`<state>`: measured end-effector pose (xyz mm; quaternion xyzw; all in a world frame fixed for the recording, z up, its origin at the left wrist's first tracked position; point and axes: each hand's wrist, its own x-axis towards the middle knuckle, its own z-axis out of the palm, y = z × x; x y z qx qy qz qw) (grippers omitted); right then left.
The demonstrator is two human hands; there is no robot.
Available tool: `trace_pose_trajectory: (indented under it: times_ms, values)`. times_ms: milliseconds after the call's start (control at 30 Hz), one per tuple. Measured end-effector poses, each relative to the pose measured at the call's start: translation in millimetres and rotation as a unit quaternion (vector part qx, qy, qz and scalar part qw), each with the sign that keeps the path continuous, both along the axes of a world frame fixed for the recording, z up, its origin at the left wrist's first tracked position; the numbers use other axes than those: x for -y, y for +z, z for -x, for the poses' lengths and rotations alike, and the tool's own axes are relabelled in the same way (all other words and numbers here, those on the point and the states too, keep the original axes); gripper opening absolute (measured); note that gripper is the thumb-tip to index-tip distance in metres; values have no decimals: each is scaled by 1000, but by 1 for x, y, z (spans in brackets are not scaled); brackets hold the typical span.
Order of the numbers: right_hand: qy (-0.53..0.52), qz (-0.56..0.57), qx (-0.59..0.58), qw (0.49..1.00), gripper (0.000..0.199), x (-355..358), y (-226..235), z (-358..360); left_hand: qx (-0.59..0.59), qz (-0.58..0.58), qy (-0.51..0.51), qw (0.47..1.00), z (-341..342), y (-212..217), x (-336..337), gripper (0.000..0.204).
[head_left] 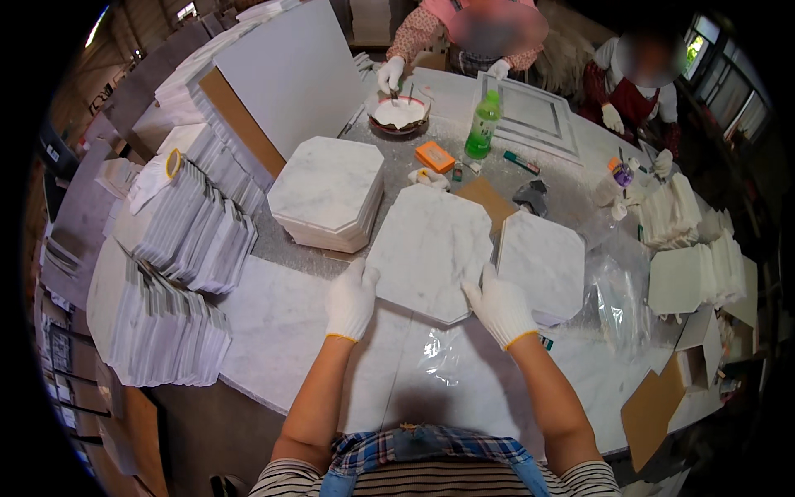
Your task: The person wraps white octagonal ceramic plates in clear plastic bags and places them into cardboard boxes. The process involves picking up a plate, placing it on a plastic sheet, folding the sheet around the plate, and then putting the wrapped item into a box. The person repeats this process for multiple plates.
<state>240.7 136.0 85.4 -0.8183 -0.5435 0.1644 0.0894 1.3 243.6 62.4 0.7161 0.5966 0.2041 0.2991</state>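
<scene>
Between my two white-gloved hands is a white marble tile point(431, 253) with cut corners, raised and tilted over the table. My left hand point(353, 300) grips its left edge. On the opposite edge, my right hand point(500, 306) has its thumb on the face and its fingers partly hidden. To the left of it stands a stack of similar cut-corner tiles point(326, 186). Another tile stack point(542, 265) is right beside my right hand. A piece of brown cardboard point(487, 199) lies partly behind the held tile.
Rows of tiles point(166, 315) stand at the left, more tiles point(696, 277) at the right. A green bottle point(483, 124), an orange box point(435, 156) and a bowl of white paste point(399, 112) are farther back. Two people work across the table. Clear plastic point(617, 302) lies at right.
</scene>
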Motion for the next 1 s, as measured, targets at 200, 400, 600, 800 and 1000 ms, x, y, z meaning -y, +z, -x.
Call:
trace_pose_trajectory:
  times_ms: [200, 400, 600, 800, 1000]
  values:
    - [-31, -26, -64, 997, 43, 52, -22, 1, -134, -109, 10, 985, 0, 25, -5, 50]
    - [-182, -131, -527, 820, 50, 51, -57, 12, 178, 205, 11, 962, -5, -2, -11, 68]
    - [-225, -154, -480, 834, 55, 20, -48, 36, 180, 97, 19, 979, -4, -52, -39, 72]
    - [-212, -270, -243, 907, 72, 13, -102, 38, 122, 22, -8, 992, -24, -15, -22, 69]
    - [-222, -305, -446, 812, 59, 4, -81, 30, 218, 75, -100, 968, -25, -27, -45, 64]
